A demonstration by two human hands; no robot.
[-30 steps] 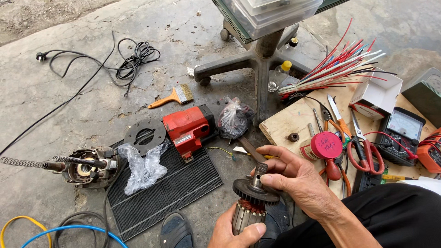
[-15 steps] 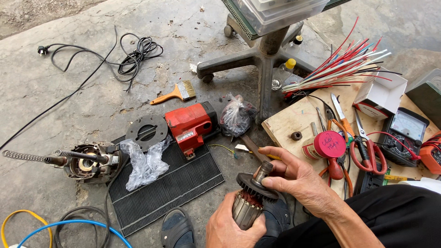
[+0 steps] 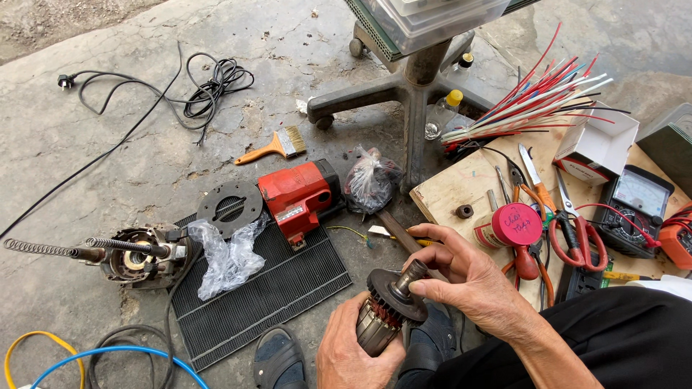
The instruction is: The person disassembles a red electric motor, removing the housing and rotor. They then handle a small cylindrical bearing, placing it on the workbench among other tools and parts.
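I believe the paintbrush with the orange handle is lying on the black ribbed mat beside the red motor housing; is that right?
Not quite: the head view shows the orange-handled paintbrush lying on the bare concrete floor, beyond the black ribbed mat. The red motor housing does sit on the mat.

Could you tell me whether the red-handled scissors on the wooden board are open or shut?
Shut: the red-handled steel scissors lie flat on the pale wooden board, blades together in a single point, no gap between them.

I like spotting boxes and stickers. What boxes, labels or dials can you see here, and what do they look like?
Cardboard box: white with red trim, open, on the wooden board at right.
Meter: black case with a pale dial window, right edge of the board.
Pink lid: round, with handwriting on top, on a small tub mid-board.
Sticker: small white strip on the red tool housing on the ribbed mat.
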